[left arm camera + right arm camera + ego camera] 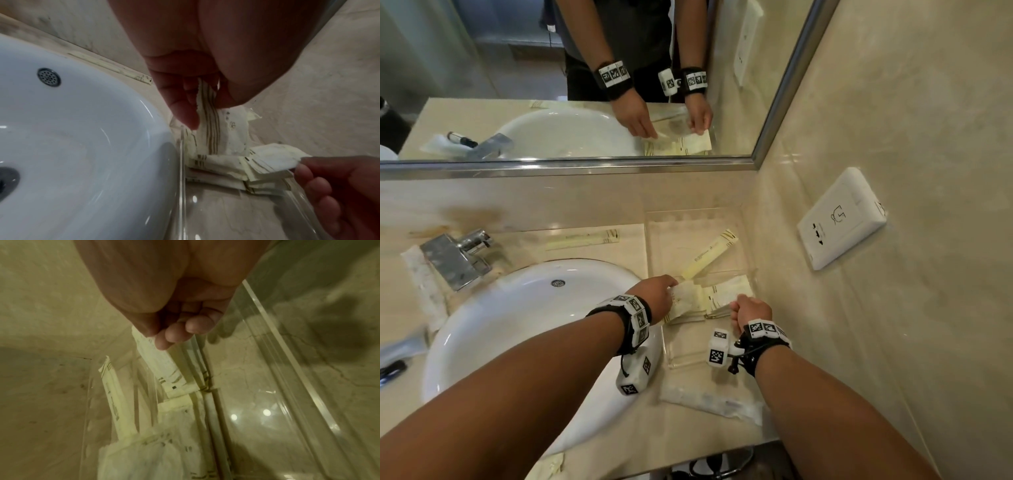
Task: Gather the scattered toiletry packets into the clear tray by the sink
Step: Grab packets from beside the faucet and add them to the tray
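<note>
A clear tray (690, 364) stands on the counter right of the sink, with several pale yellow toiletry packets (726, 291) piled in its middle. My left hand (674, 291) reaches over the tray's left wall and pinches a crumpled white striped packet (211, 123) that stands on edge. At the pile's near side, my right hand (738, 307) pinches the corner of a flat packet (159, 365). A long packet (710, 254) leans in the tray's far half. More packets lie outside: one long (582, 238) behind the sink, one (709, 401) in front of the tray.
The white sink (517, 318) fills the left, its rim touching the tray. A chrome faucet (457, 255) stands behind it over a wrapper (421, 284). A wall socket (840, 219) sits on the right wall, close to the tray. A mirror hangs above.
</note>
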The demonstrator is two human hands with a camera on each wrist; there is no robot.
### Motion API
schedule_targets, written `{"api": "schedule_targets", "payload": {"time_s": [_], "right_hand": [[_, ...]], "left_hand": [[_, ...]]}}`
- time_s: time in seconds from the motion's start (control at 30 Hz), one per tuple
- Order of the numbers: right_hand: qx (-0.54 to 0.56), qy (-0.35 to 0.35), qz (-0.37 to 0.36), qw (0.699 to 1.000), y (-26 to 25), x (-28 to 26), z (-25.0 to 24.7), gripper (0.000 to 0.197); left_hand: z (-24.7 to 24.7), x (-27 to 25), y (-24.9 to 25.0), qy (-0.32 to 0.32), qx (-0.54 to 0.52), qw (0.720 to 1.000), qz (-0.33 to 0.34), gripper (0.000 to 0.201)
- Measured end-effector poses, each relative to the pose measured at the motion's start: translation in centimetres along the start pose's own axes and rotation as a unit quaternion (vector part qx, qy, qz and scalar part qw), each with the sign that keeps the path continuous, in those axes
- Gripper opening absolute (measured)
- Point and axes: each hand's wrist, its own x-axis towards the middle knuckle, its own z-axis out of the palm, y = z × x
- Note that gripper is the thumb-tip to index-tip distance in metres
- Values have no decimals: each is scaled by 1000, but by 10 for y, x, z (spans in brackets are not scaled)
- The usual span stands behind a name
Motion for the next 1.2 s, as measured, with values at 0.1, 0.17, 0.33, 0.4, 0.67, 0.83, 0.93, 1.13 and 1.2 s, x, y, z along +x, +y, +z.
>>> {"api": "schedule_targets", "payload": {"time_s": [0.1,0.17,0.33,0.4,0.67,0.83,0.93,1.13,1.2], "right_hand": [[-36,-15,8,999,0,2,2,30],[-72,-16,2,997,1,3,3,31],[-127,-16,-20,992,-2,6,0,33],[-147,-22,-28,989,-3,7,-1,34],[-219,-30,-54,974,-4,6,1,72],[-191,-98,-143,966,1,-12,11,51],[-136,-133,-152,970,8,-15,16,35],[-136,-113,-77,981,4,-7,26,21],[-151,-129,-54,979,1,-6,32,17]], "left_hand": [[1,5,0,6,-3,1000,-7,39],[1,7,2,7,0,1000,-10,42],[3,14,7,6,7,1000,-4,44],[5,16,9,2,10,1000,-4,44],[10,24,14,-13,-22,1000,0,41],[16,27,23,-5,-63,998,11,41],[19,27,25,-15,-57,998,23,40],[12,22,10,43,15,999,7,38],[9,20,3,43,55,998,6,36]]}}
